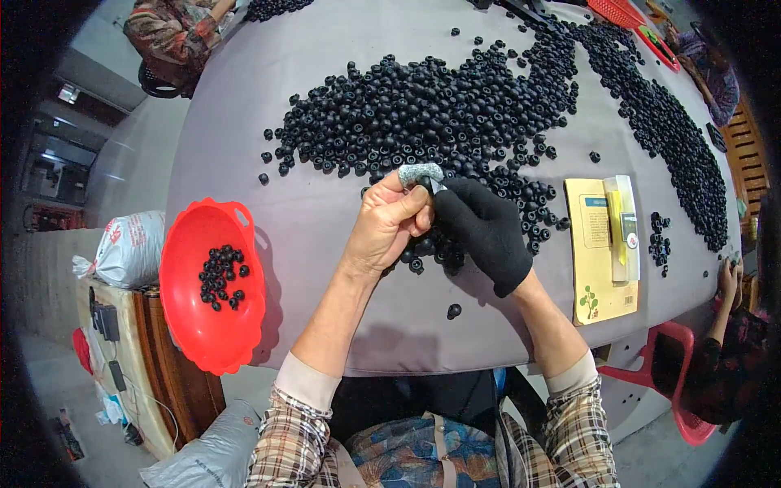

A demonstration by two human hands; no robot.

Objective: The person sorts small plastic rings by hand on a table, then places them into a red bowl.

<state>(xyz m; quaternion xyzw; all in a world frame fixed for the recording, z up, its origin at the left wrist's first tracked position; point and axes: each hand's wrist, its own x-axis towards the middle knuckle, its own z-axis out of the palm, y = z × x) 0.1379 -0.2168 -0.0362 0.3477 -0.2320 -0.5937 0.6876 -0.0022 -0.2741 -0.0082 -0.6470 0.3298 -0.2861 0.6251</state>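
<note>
My left hand is bare except for a grey knitted cover on one finger. Its thumb and fingers pinch together over a small dark piece, apparently one of the black round beads, mostly hidden. Against it presses my right hand in a black glove, its fingers closed. A small pale, shiny sliver shows between the two hands; whether it is a blade I cannot tell. Both hands hover over the near edge of a large heap of black beads, many showing a pale ring or hole.
At left stands a red scalloped bowl with several beads inside. On the grey tablecloth at right lies a yellow booklet under a clear case. One bead lies near me. Other people sit around the table by another heap.
</note>
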